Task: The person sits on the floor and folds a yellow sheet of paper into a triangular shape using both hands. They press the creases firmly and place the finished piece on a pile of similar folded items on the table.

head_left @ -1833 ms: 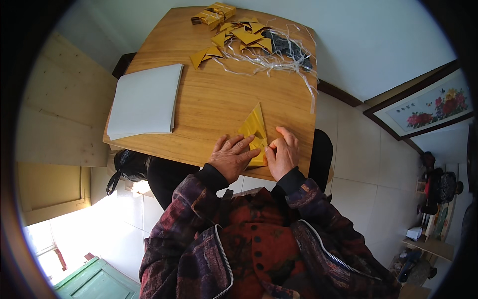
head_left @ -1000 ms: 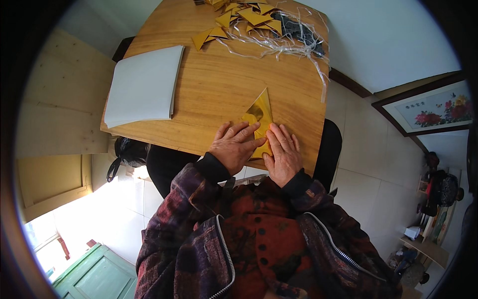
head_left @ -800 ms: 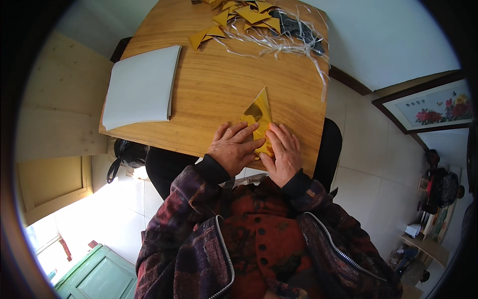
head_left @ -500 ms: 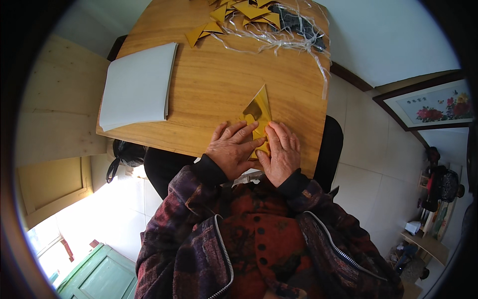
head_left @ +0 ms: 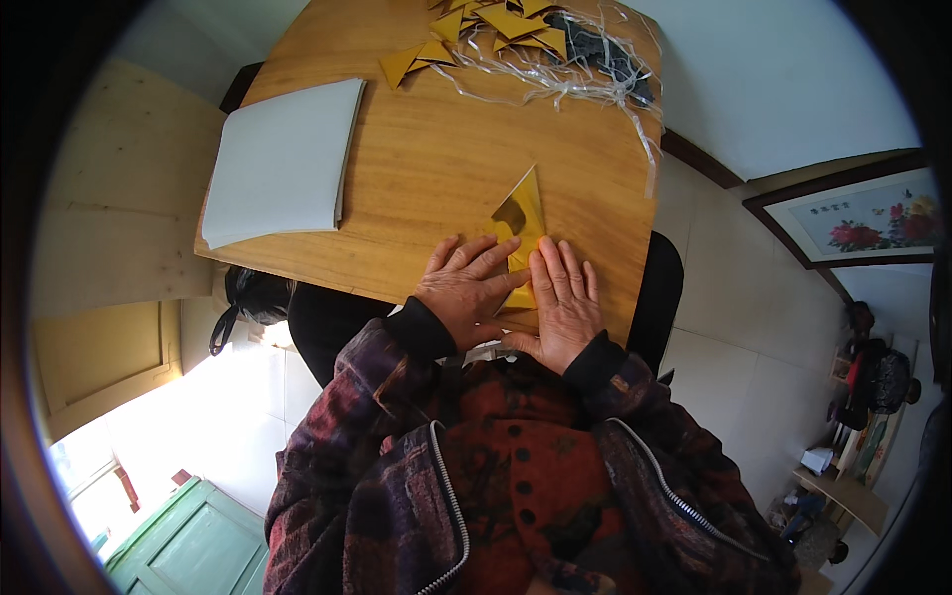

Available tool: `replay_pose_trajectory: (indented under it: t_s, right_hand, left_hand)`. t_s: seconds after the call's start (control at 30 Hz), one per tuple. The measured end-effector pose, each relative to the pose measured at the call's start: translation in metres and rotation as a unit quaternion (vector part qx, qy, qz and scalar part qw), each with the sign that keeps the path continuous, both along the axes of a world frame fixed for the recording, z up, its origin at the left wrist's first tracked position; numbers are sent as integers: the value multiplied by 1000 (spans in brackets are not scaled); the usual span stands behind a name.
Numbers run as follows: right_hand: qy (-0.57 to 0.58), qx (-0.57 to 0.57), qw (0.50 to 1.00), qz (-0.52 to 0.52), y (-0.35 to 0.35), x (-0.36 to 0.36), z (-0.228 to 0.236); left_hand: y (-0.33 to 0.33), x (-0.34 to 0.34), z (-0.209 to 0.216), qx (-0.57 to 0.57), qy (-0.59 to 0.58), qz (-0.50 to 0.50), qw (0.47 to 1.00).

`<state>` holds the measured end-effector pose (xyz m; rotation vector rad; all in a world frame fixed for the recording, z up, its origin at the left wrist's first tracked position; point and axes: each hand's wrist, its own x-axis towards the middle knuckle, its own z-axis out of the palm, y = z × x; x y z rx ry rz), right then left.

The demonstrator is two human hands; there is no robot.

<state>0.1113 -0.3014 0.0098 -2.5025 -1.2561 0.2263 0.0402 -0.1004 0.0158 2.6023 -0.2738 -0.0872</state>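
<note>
My left hand and right hand rest spread flat across opposite edges of a folded, pointed gold paper; white sheets lie farther left on the bench.

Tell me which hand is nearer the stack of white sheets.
Left. The left hand, touching the golden paper, is to the right of the stack of white sheets; the right hand, at the paper's right edge, lies farther right.
</note>
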Motion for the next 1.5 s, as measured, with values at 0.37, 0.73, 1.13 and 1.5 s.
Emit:
replay_pose_trajectory:
  t_s: [0.37, 0.73, 1.13, 1.5]
  right_hand:
    - [-33, 2, 999, 3, -2, -11, -9]
    - [-60, 71, 995, 32, -15, -25, -10]
    - [451, 271, 847, 74, -34, -21, 74]
    - [312, 358, 878, 64, -34, -18, 95]
  left_hand:
    - [-4, -10, -8, 59, -13, -20, 998]
    - [-23, -33, -19, 17, -142, 56, 988]
    - [-47, -32, 101, -64, -212, 91, 971]
    - [-49, -43, 118, -4, -206, 52, 977]
